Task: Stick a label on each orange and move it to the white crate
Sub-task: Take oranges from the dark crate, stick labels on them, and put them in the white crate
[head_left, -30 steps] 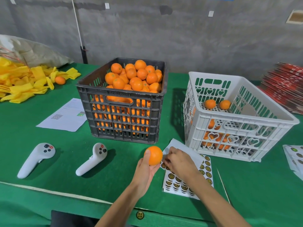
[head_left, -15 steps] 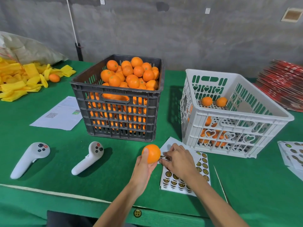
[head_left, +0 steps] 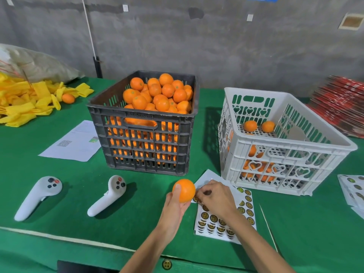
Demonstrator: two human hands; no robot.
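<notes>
My left hand [head_left: 174,209] holds an orange [head_left: 185,190] upright above the green table, thumb on its left side. My right hand [head_left: 215,198] lies over the label sheet [head_left: 224,217], fingers curled and pinching at a round label right beside the orange; whether the label has come off the sheet is hidden by the fingers. The dark crate [head_left: 143,146] behind is heaped with oranges. The white crate [head_left: 285,154] to the right has several oranges lying on its bottom.
Two white controllers [head_left: 37,196] [head_left: 107,196] lie on the table at the left. A printed paper [head_left: 72,142] sits beside the dark crate. Yellow foam nets [head_left: 21,101] with one orange are at far left. More label sheets [head_left: 352,190] and a thin stick [head_left: 268,227] are at right.
The orange and both hands have stayed in about the same place by the sheet; the fingers of my right hand keep working at a label. The camera view has shifted slightly.
</notes>
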